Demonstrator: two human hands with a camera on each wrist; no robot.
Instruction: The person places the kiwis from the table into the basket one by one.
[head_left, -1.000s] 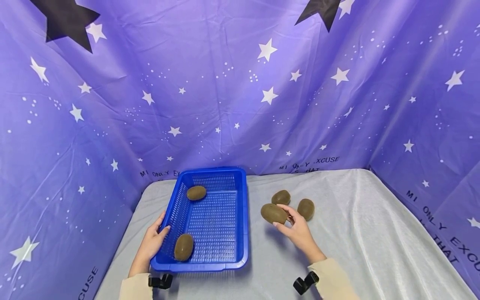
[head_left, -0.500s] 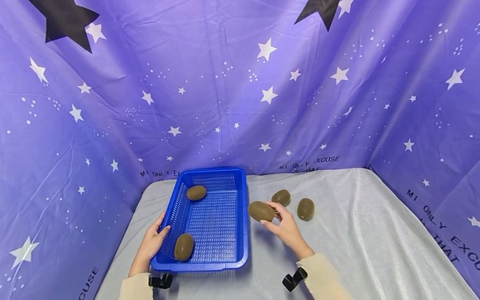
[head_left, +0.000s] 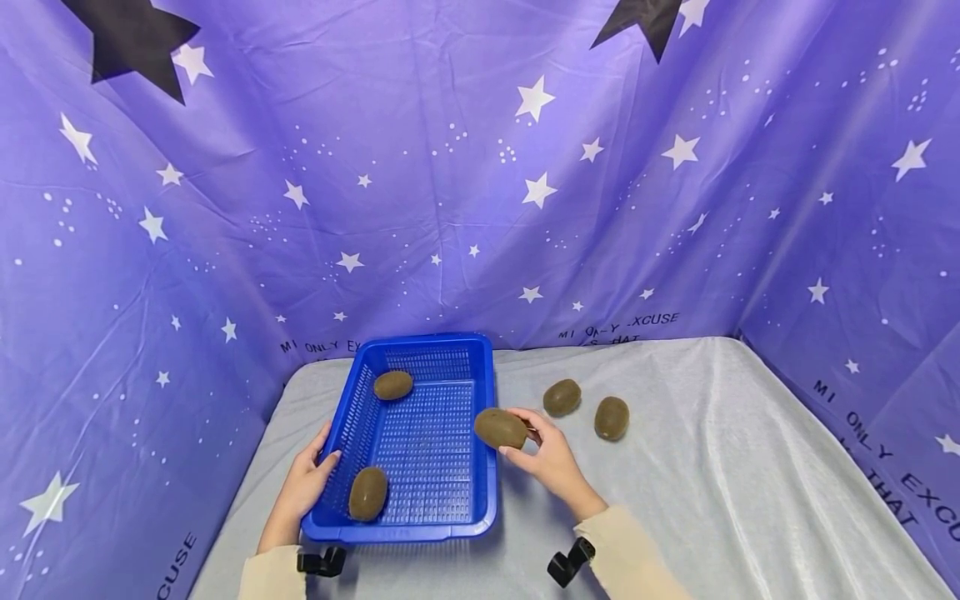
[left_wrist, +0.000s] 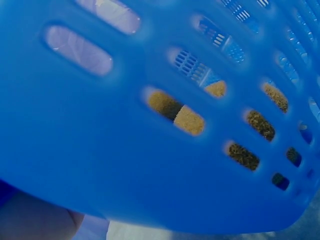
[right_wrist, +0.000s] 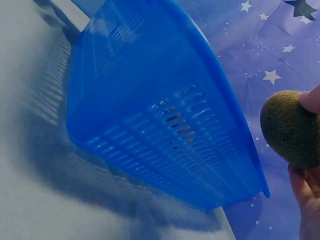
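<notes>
Lying near basket (head_left: 397,532) (walled): two kiwis (head_left: 562,397).

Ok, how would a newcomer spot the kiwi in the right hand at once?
Find the blue basket on the grey cloth, then follow its long right rim. Just above that rim, the right hand holds a brown, oval kiwi by one end. Being held up sets it apart from the two kiwis in the basket and two loose kiwis on the cloth.
</notes>
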